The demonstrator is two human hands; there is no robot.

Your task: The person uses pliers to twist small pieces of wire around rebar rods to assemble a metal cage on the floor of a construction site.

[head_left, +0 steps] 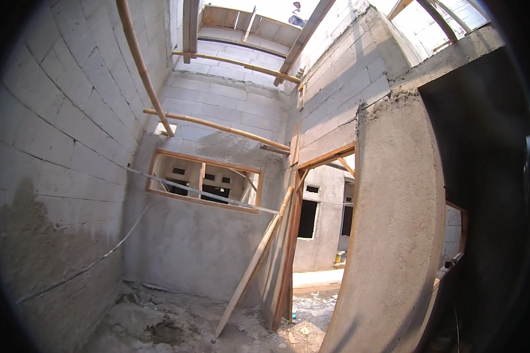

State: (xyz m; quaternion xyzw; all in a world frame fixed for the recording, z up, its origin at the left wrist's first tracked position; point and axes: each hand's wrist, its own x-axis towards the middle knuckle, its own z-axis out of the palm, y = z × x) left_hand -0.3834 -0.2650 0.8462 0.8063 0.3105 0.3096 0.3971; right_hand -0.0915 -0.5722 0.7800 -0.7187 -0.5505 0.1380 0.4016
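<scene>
Neither of my hands shows in the head view. I face the corner of an unfinished block-walled room. A freshly plastered wall section (394, 235) stands close on the right. The far wall (188, 241) is plastered grey below and holds a wooden window frame (203, 181). A wooden door frame (294, 235) opens to the outside at centre right.
A long plank (250, 267) leans against the far wall beside the door. Bamboo poles (218, 126) span overhead between the walls. A thin cable (76, 273) runs along the left block wall. The dirt floor (171, 323) has rubble and mortar heaps. A person (296, 13) stands up on top.
</scene>
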